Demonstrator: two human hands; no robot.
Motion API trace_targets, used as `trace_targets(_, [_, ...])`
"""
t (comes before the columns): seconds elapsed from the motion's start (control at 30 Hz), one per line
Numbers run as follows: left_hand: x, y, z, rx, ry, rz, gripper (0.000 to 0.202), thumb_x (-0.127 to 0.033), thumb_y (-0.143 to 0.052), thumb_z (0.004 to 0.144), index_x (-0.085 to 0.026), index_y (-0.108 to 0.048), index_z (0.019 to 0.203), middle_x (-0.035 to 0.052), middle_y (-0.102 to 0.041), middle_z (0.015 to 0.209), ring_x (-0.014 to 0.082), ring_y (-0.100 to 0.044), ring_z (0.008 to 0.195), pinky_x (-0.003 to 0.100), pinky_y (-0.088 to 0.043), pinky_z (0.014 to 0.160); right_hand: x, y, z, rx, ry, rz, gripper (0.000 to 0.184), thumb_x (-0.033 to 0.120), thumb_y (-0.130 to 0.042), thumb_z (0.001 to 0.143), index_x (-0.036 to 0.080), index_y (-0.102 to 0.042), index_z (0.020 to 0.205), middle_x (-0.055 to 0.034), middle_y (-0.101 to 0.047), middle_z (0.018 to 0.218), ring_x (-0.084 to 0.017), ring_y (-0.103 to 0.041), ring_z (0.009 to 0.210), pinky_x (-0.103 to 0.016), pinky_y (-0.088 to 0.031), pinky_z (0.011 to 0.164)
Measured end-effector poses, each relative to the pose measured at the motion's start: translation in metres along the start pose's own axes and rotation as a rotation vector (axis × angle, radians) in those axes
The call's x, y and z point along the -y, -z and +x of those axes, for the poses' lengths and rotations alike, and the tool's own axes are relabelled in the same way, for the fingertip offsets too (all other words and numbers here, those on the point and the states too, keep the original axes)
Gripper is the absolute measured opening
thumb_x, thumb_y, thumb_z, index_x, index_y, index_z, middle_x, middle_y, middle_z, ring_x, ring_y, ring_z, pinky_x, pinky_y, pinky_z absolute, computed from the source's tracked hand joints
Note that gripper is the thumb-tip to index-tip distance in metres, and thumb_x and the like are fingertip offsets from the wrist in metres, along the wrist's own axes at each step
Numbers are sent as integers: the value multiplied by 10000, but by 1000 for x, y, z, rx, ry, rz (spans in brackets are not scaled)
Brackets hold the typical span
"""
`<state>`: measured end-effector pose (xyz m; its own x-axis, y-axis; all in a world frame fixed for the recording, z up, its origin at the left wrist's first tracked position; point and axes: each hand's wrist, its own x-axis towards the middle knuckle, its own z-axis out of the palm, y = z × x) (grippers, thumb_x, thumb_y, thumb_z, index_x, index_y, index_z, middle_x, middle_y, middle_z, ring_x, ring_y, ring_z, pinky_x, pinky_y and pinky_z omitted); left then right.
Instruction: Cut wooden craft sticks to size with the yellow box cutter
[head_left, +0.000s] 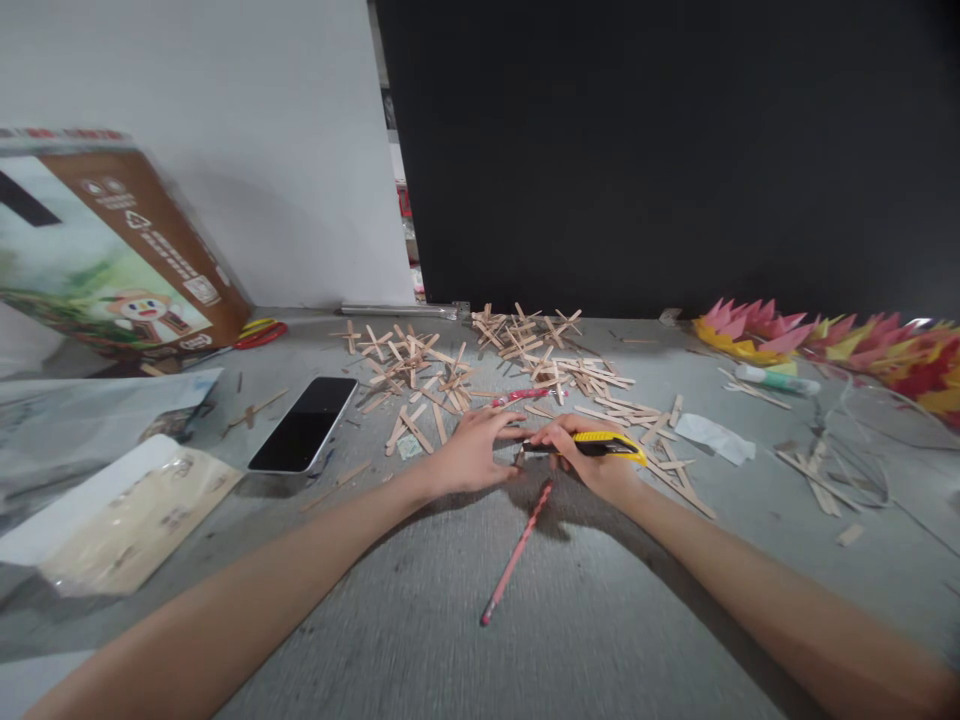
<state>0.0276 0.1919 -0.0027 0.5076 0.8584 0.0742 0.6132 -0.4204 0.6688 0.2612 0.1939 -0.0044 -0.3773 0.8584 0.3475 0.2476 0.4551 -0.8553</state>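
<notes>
My right hand (pixel 589 468) is closed around a yellow and black utility knife (pixel 611 444), its blade end pointing left. Just left of the blade, my left hand (pixel 472 452) rests low over the table, thumb and index finger curved toward the knife tip. Whatever lies between those fingertips is too small and blurred to name. Below both hands, a pink pencil (pixel 517 560) lies aslant on the table. Beyond them spreads a heap of crossed wooden craft sticks (pixel 409 360), with more loose sticks (pixel 596 375) behind my right hand.
On the left are a black-screened phone (pixel 306 425), a plastic-wrapped packet (pixel 142 515), red and yellow scissors (pixel 261 334) and a printed box (pixel 135 250). A glue stick (pixel 778 379), white paper scrap (pixel 715 438) and pink-yellow paper flowers (pixel 757 335) lie right. A black panel (pixel 660 150) stands behind.
</notes>
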Motion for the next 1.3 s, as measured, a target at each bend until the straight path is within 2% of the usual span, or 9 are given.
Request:
trace_targets(0.13, [0, 1, 0, 0, 3, 6, 694, -440, -804, 793, -300, -521, 1411, 91, -679, 1399, 351, -345, 1528, 598, -225, 1225, 0, -2, 0, -7, 5, 9, 350, 479, -583, 1010, 228, -784, 873, -56, -754, 769, -173, -656, 614, -307, -512, 598])
trace_targets(0.33, [2, -1, 0, -15, 2, 0, 720, -482, -817, 773, -294, -534, 1408, 97, -652, 1433, 361, -319, 1539, 603, -231, 1224, -3, -3, 3, 2, -2, 38, 365, 499, -594, 998, 233, -745, 798, -49, -734, 727, -182, -660, 611, -326, -528, 624])
trace_targets(0.43, [1, -1, -1, -11, 11, -2, 731, -483, -815, 775, -300, -527, 1421, 95, -666, 1416, 366, -314, 1543, 611, -221, 1230, -6, -3, 3, 6, -24, 70, 366, 529, -582, 997, 238, -726, 829, -39, -721, 708, -176, -636, 565, -316, -511, 565])
trace_targets(0.53, [2, -1, -1, -5, 12, -3, 749, -479, -814, 778, -304, -513, 1441, 94, -685, 1390, 360, -315, 1545, 614, -208, 1236, -10, -3, 3, 4, -72, 152, 361, 562, -580, 989, 246, -710, 874, -44, -761, 835, -165, -626, 545, -302, -474, 497])
trace_targets(0.63, [3, -2, 0, -7, -3, 6, 757, -490, -812, 775, -311, -508, 1445, 87, -690, 1383, 360, -320, 1541, 618, -217, 1229, -12, -3, 2, -13, -88, 203, 355, 571, -588, 983, 251, -699, 877, -48, -779, 994, -158, -631, 562, -304, -473, 499])
trace_targets(0.7, [4, -2, 1, -13, -8, 11, 752, -497, -815, 768, -317, -516, 1434, 85, -686, 1388, 362, -334, 1533, 619, -217, 1229, -13, -3, 2, -8, -90, 187, 351, 569, -588, 984, 256, -705, 878, -41, -778, 935, -164, -631, 566, -306, -472, 506])
trace_targets(0.83, [5, -3, 1, -22, -18, 13, 724, -502, -811, 772, -302, -535, 1411, 96, -669, 1404, 362, -375, 1508, 603, -251, 1217, -13, -2, 2, 6, -92, 137, 342, 559, -594, 986, 261, -720, 875, -9, -704, 677, -180, -621, 548, -304, -460, 505])
trace_targets(1.3, [2, -2, 1, -20, 1, 19, 716, -468, -814, 773, -299, -542, 1413, 89, -650, 1430, 362, -356, 1517, 584, -260, 1221, -16, -1, 2, 17, -70, 115, 330, 532, -589, 999, 256, -734, 892, -5, -684, 663, -173, -622, 553, -303, -470, 529])
